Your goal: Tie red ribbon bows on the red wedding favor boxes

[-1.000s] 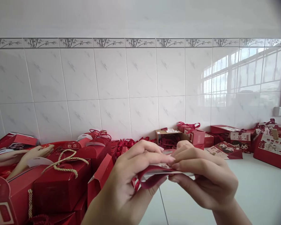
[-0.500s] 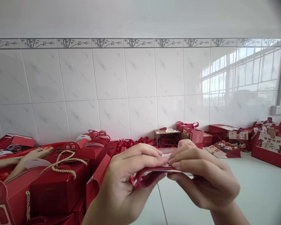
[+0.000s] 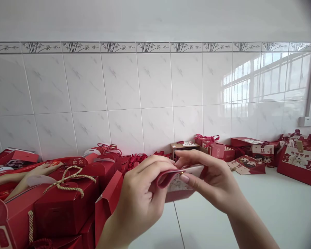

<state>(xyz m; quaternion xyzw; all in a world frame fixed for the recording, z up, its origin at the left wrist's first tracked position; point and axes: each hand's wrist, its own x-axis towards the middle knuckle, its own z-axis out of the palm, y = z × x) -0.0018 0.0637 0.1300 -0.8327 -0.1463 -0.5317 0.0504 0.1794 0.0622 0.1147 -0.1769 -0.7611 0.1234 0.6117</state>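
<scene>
Between my two hands, above the white table (image 3: 269, 207), is a red gift box of thin card (image 3: 180, 192) with a pale printed panel. It looks flattened, and its left edge curls round in a loop. My left hand (image 3: 138, 193) is closed on the curled left part, fingers over the top. My right hand (image 3: 214, 181) pinches the upper right edge, its thumb on the near face and the fingers behind. The card's far side is hidden, as are some of the fingertips.
Red boxes (image 3: 64, 207), one tied with gold cord, crowd the left. Another person's hand (image 3: 38, 171) lies among them. A brown carton (image 3: 174, 148) and a ribboned box (image 3: 214, 149) stand by the tiled wall. Printed gift boxes (image 3: 295, 173) fill the back right.
The red gift box has tilted, so its printed face now shows below my hands. My right hand has turned, its thumb coming to the near face. My left hand keeps its hold.
</scene>
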